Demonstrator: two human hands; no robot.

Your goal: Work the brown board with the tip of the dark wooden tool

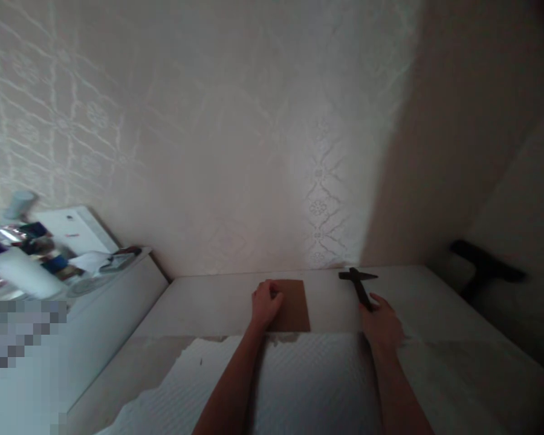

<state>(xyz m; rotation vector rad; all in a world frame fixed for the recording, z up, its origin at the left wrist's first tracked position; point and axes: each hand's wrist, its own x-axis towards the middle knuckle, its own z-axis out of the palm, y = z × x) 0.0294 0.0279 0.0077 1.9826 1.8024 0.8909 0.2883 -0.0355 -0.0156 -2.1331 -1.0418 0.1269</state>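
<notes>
A flat brown rectangular board (pixel 294 305) lies against the pale surface at the foot of the wall. My left hand (pixel 266 304) rests on its left side, thumb and fingers pinched together; anything between them is too small or hidden to make out. To the right, my right hand (pixel 383 326) is wrapped round the handle of a dark hammer (pixel 357 283). The hammer's head points up and away from me, a short distance right of the board and apart from it.
Patterned wallpaper (pixel 236 151) covers the wall ahead. A white textured sheet (pixel 312 380) with a ragged edge lies beneath my forearms. At left, a white cabinet (pixel 113 302) carries several bottles and small items. The hammer's dark shadow (pixel 485 266) falls at right.
</notes>
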